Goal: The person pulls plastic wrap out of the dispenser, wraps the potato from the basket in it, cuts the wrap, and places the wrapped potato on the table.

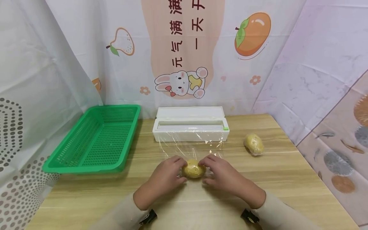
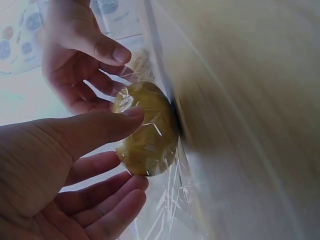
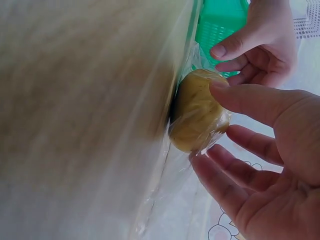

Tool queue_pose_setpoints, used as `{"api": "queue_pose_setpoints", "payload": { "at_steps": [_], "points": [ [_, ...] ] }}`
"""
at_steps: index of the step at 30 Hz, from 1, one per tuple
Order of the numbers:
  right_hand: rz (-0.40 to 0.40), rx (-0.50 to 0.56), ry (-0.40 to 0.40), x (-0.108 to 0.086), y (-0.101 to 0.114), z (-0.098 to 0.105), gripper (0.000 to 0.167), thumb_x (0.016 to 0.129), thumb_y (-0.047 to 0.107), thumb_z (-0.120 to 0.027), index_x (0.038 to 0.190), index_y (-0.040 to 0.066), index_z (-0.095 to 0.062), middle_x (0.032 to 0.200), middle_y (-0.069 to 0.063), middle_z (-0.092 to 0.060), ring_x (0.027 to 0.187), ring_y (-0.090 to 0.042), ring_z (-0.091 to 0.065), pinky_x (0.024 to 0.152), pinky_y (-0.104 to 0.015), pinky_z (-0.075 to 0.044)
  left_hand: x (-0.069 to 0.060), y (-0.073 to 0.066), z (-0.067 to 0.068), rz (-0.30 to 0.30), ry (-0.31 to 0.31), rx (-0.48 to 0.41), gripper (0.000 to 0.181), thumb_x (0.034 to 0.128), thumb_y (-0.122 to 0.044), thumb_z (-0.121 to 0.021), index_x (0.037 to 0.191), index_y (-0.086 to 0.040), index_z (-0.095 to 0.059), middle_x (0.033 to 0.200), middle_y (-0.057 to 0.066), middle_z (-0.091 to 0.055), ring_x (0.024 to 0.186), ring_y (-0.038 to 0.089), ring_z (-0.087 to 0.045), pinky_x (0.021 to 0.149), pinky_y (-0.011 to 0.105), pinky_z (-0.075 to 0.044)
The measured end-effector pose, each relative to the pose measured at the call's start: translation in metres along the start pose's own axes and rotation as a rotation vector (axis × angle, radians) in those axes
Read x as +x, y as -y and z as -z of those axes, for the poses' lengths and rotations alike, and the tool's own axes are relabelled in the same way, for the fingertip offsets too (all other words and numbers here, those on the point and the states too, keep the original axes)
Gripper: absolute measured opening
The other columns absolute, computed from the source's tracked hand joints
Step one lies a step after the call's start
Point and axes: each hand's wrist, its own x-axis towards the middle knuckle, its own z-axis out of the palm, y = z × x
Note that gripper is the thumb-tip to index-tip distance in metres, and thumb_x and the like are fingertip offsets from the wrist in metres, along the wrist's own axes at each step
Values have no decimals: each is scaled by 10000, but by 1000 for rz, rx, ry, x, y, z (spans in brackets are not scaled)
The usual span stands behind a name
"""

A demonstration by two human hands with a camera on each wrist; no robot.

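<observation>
A yellow potato (image 1: pixel 194 171) lies on the table at the front middle, with clear cling film (image 1: pixel 179 147) over it. The film runs back to a white cling film dispenser (image 1: pixel 191 137), whose lid stands up. From the left side my left hand (image 1: pixel 167 175) holds the potato, its thumb (image 2: pixel 112 127) on the wrapped surface. On the other side my right hand (image 1: pixel 223 176) holds it too, thumb (image 3: pixel 250 100) on top and fingers curved near the far face. Wrinkled film clings to the potato (image 3: pixel 197 112) in the right wrist view.
A green plastic basket (image 1: pixel 122 167) stands at the left of the wooden table (image 1: pixel 287 191). Another potato (image 1: pixel 254 144), wrapped in film, lies to the right of the dispenser. A printed curtain (image 1: pixel 126 80) hangs behind the table.
</observation>
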Motion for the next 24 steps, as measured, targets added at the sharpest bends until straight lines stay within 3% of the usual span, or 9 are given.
{"api": "queue_pose_setpoints", "payload": {
  "at_steps": [14,24],
  "points": [
    [-29,-90,-23,15,4,-5,716,686,164,-933,1328,58,-635,1266,-93,-694,1145,-271,-680,986,-432,-567,8,11,-6,30,16,-18,550,716,-213,-942,1188,-63,-703,1141,67,-739,1047,222,-718,906,389,-597],
    [-79,-92,-10,25,1,-9,671,727,177,-935,1316,51,-638,1221,-101,-721,1106,-260,-698,958,-419,-576,19,20,-2,53,96,-80,428,836,-272,-879,1189,-79,-733,1138,26,-765,1039,159,-716,916,348,-590]
  ]
}}
